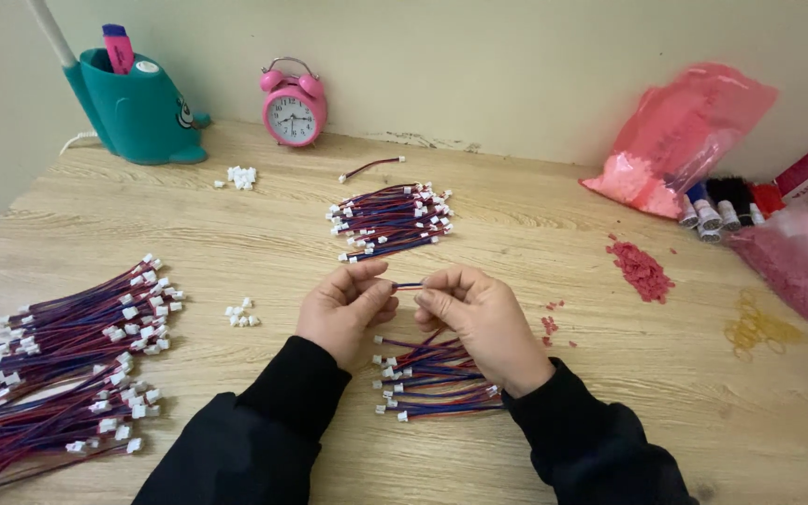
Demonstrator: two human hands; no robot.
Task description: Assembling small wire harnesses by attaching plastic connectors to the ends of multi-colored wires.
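Note:
My left hand [343,309] and my right hand [479,313] meet over the middle of the wooden table [535,234], both pinching one short red-and-blue wire lead [408,286] stretched between the fingertips. Just below the hands lies a small bundle of wire leads [427,379] with white plug connectors. Another pile of the same leads [392,220] lies beyond the hands. A large heap of leads [67,360] covers the table's left side. Black sleeves cover both wrists.
Small white connector housings [242,315] lie left of my hands; more white housings [240,177] lie near a teal pen holder [137,112]. A pink alarm clock [293,105] stands at the back. Right: pink bag [680,136], thread spools [717,206], red bits [642,269], yellow rubber bands [759,327].

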